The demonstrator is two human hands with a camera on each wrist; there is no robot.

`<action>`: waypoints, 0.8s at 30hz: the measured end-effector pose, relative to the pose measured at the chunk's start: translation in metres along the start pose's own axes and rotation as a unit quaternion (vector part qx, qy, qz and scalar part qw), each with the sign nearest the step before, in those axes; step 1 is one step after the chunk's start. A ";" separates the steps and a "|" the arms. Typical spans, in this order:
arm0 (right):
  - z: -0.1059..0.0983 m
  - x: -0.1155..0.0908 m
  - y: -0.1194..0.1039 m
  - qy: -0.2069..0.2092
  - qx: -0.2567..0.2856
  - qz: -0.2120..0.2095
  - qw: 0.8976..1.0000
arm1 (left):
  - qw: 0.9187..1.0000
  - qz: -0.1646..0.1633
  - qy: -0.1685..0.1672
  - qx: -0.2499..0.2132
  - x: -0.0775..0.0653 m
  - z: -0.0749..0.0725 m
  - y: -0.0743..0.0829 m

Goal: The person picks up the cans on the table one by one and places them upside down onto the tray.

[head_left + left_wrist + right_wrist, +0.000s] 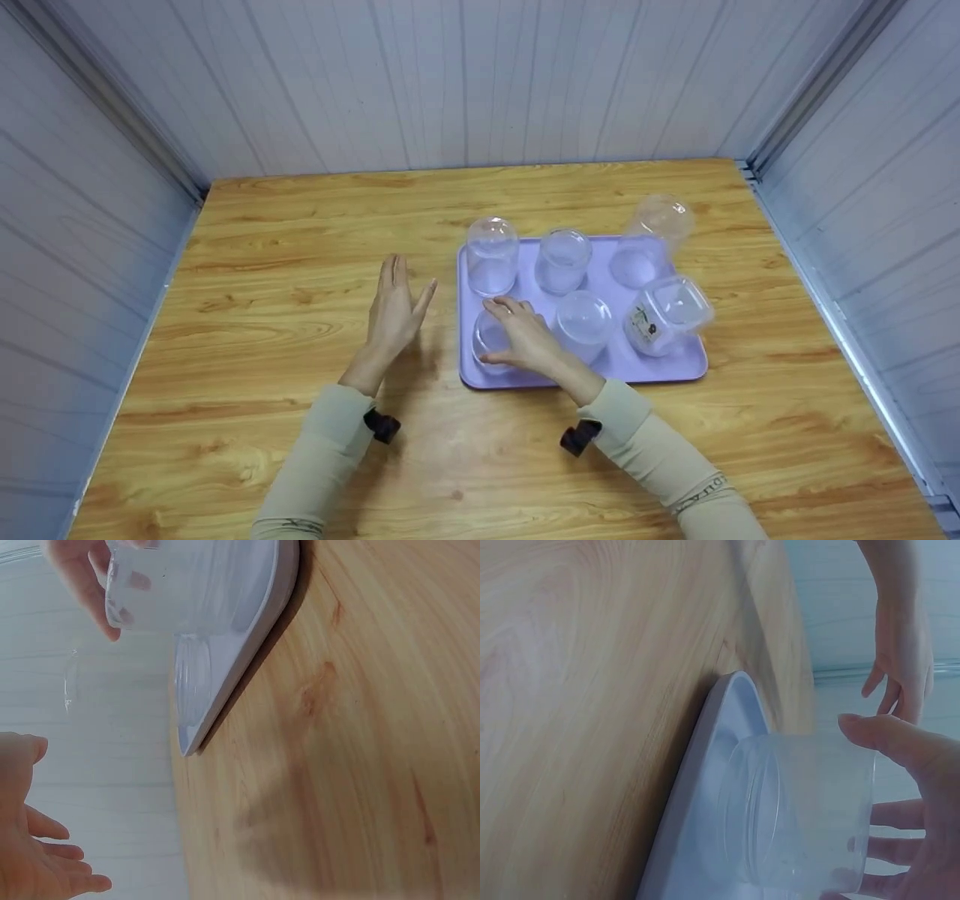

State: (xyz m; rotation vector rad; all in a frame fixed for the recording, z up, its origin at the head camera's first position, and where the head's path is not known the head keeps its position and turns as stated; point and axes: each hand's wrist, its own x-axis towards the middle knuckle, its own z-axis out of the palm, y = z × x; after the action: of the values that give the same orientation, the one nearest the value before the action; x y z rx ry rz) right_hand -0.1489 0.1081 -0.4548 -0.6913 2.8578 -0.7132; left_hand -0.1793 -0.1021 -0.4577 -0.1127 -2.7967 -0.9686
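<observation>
My right hand (529, 337) holds a clear plastic jar (489, 339) by its upper end, at the front left corner of a purple tray (466, 379). The right wrist view shows the jar (821, 795) upside down, its threaded mouth toward the tray, with thumb and fingers spread around the base. Left of the tray, my left hand (391, 315) is raised over the table with fingers extended and thumb apart, touching nothing. In the left wrist view, the right hand's fingers (82, 581) show through the jar wall.
Several more clear jars share the tray: a back left jar (493, 259), a back middle jar (564, 262), a tall back right jar (652, 236), a front middle jar (583, 322) and a squarish jar (671, 311) with a label. Pale panel walls (465, 82) enclose the wooden table (285, 247).
</observation>
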 end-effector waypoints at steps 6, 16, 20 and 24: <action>0.001 0.003 0.000 -0.008 -0.007 0.005 1.000 | 1.000 0.017 0.011 0.013 0.004 -0.007 0.001; 0.004 0.005 0.001 -0.025 -0.018 0.011 0.999 | 0.999 0.032 0.000 0.028 0.010 -0.017 0.003; 0.003 0.005 0.000 -0.036 -0.025 0.007 0.999 | 0.998 0.035 -0.004 0.044 0.012 -0.020 0.005; -0.003 0.004 -0.002 -0.041 -0.017 0.005 0.999 | 0.998 0.036 -0.016 0.057 0.013 -0.024 0.006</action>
State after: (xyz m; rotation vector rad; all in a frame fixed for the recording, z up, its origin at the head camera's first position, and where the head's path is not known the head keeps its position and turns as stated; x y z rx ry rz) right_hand -0.1527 0.1058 -0.4510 -0.6926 2.8026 -0.6224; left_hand -0.1880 -0.1119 -0.4333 -0.2127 -2.8486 -0.7951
